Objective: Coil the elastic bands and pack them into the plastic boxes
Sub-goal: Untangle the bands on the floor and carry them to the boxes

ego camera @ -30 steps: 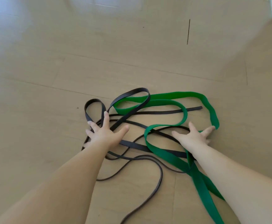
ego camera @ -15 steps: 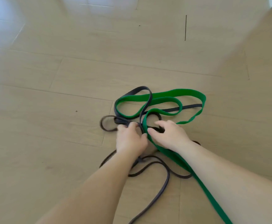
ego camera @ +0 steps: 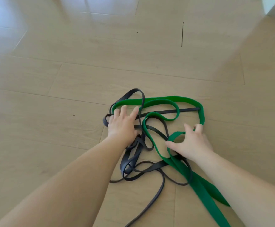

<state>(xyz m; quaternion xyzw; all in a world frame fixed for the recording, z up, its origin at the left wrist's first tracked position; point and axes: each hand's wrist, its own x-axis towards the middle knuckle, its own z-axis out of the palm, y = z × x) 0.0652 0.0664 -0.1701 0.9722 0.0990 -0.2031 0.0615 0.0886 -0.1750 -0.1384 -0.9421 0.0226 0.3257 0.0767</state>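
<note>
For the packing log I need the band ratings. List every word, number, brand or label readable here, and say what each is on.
No text can be read anywhere in this view.
green band: plain colour, no print showing.
black bands: no marking showing.
floor: only plank seams and a short dark line, no sign or lettering.
</note>
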